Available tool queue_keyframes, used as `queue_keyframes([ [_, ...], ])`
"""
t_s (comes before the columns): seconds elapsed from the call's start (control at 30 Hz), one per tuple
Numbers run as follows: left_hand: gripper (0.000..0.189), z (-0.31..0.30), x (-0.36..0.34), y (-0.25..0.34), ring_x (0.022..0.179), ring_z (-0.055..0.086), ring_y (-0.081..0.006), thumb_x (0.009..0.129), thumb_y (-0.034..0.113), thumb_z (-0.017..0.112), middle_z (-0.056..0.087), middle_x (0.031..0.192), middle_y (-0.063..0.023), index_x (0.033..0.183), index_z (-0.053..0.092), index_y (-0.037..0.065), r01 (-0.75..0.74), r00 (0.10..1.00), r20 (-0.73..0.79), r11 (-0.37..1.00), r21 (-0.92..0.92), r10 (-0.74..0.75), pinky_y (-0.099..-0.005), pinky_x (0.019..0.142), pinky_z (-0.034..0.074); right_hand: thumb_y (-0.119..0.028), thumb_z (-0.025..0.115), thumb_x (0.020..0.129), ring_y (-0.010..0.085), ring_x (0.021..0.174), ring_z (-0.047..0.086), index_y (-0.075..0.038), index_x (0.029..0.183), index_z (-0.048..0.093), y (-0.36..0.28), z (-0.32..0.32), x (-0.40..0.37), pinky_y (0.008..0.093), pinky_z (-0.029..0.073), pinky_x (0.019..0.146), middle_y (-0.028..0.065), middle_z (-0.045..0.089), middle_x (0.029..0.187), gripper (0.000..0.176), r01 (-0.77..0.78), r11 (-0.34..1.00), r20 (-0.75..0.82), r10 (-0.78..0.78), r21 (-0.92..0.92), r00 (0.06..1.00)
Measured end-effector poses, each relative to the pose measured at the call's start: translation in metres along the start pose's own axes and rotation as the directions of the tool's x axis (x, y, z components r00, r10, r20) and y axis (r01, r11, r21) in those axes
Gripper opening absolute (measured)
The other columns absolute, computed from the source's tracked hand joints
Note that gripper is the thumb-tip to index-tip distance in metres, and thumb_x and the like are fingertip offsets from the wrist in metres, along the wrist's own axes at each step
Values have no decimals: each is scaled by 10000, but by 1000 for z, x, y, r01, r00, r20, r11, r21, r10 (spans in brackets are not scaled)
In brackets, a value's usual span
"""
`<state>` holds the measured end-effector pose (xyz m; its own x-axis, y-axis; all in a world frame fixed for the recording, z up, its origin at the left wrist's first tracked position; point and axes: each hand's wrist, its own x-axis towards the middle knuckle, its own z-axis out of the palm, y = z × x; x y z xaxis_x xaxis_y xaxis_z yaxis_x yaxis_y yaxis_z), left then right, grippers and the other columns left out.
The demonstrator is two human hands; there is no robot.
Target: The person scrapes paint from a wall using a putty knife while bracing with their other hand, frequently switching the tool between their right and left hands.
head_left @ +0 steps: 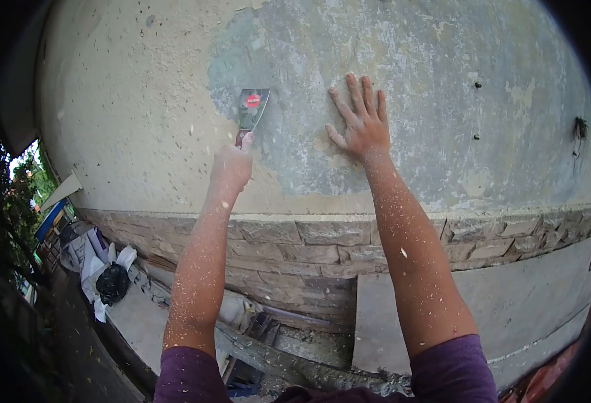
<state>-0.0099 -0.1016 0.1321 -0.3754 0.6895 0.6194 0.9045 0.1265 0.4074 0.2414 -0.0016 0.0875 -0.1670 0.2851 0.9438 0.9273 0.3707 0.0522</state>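
My left hand [232,163] is wrapped round the handle of a paint scraper [251,111]. Its wide metal blade, marked with a red round label, points up at the border between cream paint and bared grey-blue wall. Flat against the bared part of the wall [309,144] lies my right hand [365,127], fingers spread and dusty. Cream paint [134,121], pitted and flaking, covers the wall to the left. Pale flakes cling to both forearms, and some bits hang in the air near the scraper.
A stone-brick band [336,233] runs along the wall's foot. Below it lean grey boards [470,309], with timber and debris beside them. A black plastic bag [113,284] lies among clutter at lower left. Two small plugs [477,85] and a dark hole [580,127] mark the wall's right side.
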Motion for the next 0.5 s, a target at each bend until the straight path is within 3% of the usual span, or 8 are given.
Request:
queue_keyframes([
  [0.07,679,-7,4,26,1015,607,-459,958,521,380,620,995,-350,996,653,-99,-59,994,-91,998,-1,58,-499,843,485,-585,514,832,236,1475,29,-374,1482,269,-1,0,-2,461,31,1197,-1,61,1602,727,-5,1000,26,5,-4,1000],
  [0.13,668,-44,47,84,999,616,-457,963,508,378,632,981,-338,990,655,-99,-73,996,-63,990,-117,66,-501,847,486,-590,511,834,237,1475,29,-371,1481,273,0,0,-1,462,34,1197,0,59,1602,723,3,1000,-6,-3,-2,1000],
  [0.2,662,-71,52,128,1016,608,-456,966,501,370,627,989,-344,992,659,-94,58,998,48,963,-262,-47,-501,869,479,-590,511,835,237,1475,29,-370,1481,275,0,1,-3,464,37,1196,0,58,1602,722,4,1000,3,-4,-13,1000],
  [0.3,668,-52,30,101,1019,608,-453,962,512,375,626,982,-350,979,666,-90,98,993,81,976,-195,-84,-500,881,472,-584,509,841,235,1474,30,-368,1479,279,2,-1,-5,465,42,1197,0,54,1602,712,21,1000,0,-21,-16,1000],
  [0.4,693,2,-10,34,1010,609,-455,959,525,368,623,965,-358,954,662,-103,85,995,51,996,-19,-84,-508,883,466,-587,494,847,234,1474,24,-367,1487,253,1,-1,-2,461,39,1199,0,46,1602,718,24,1000,-8,-24,-5,1000],
  [0.47,700,-1,-9,43,1017,606,-456,959,527,364,620,970,-359,946,660,-107,98,993,71,995,-3,-98,-513,889,460,-593,479,853,241,1474,16,-362,1496,221,2,-2,-2,460,34,1199,4,37,1602,730,22,999,22,-23,34,999],
  [0.5,699,-12,-1,60,977,624,-446,959,528,364,635,938,-340,942,660,-105,-6,1000,10,1000,14,5,-502,859,473,-593,479,853,241,1474,16,-362,1496,221,3,-3,-2,460,34,1199,4,37,1602,730,18,999,25,-19,34,999],
])
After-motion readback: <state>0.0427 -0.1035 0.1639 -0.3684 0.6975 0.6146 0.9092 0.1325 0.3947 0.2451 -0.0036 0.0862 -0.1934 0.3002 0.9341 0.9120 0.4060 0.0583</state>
